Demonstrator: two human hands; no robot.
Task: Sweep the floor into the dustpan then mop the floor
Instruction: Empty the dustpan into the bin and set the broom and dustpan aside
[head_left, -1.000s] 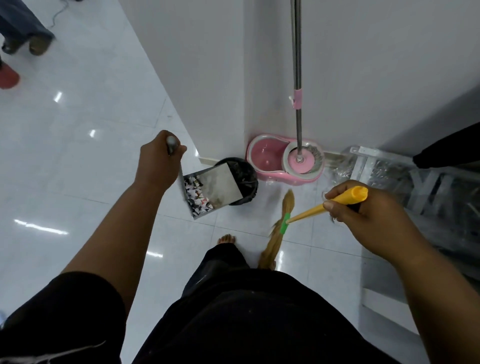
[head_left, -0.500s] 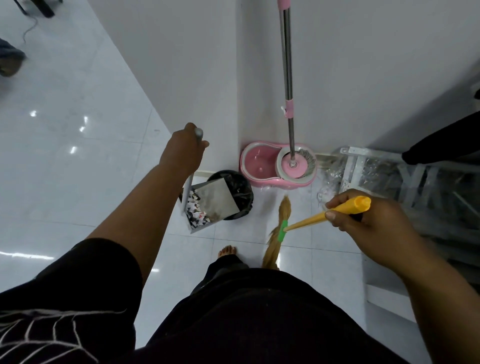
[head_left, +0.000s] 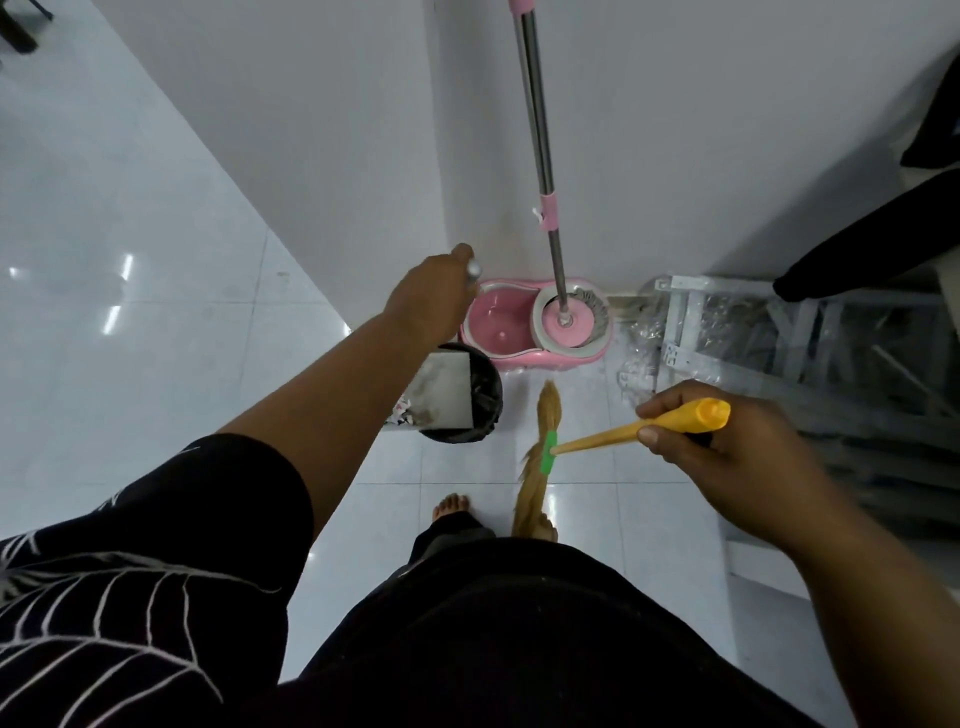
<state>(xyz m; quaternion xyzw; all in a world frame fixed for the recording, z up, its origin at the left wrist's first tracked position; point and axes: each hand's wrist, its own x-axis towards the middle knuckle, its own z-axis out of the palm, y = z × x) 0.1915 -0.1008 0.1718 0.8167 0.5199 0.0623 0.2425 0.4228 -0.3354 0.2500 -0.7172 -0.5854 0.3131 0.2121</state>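
1. The right hand grips the yellow plastic broom (green band, straw-coloured bristles hanging down).
2. The left hand grips the metal handle of the dustpan, which is tilted over the round black bin.
3. The steel-shafted mop stands in the pink bucket at the wall.

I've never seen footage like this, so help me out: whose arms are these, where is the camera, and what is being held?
No machine here: a person wears a camera on the head, looking down at their own arms. The left hand grips a dustpan by its handle, over a black bin. The right hand holds a yellow broom, bristles hanging toward the floor. By the wall a mop stands in a pink bucket; beside it lies a plastic-wrapped metal frame.
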